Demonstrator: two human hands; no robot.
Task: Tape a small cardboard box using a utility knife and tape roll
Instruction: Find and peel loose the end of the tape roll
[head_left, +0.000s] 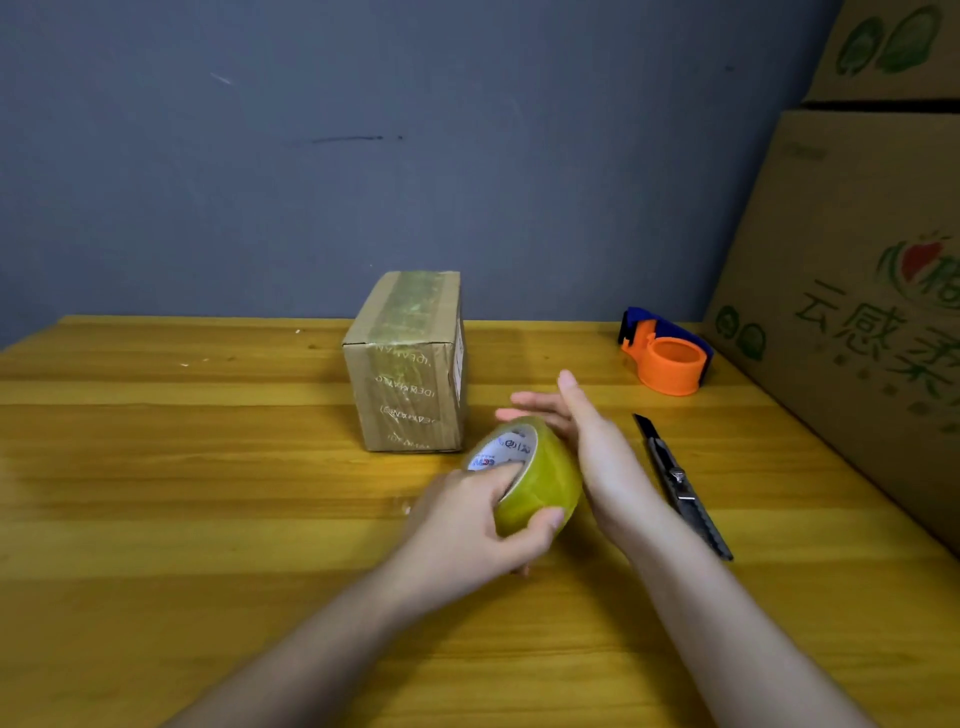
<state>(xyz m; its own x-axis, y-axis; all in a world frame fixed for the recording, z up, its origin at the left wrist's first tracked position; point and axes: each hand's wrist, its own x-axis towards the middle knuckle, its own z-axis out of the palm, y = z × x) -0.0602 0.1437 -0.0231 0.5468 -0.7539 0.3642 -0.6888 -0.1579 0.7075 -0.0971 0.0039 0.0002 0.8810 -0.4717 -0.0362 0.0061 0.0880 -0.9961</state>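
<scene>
A small cardboard box (408, 364) stands upright on the wooden table (182, 467), with old printed tape across its top and front. In front of it, to the right, my left hand (467, 525) grips a yellowish tape roll (540, 480), with the thumb on its outer face and a finger in the core. My right hand (587, 436) lies flat and open against the roll's right side, fingers stretched out. A dark utility knife (680, 483) with its blade out rests on the table just right of my right wrist.
An orange and blue tape dispenser (667, 353) sits at the back right of the table. Large printed cardboard cartons (857, 291) are stacked along the right edge. A grey wall rises behind the table.
</scene>
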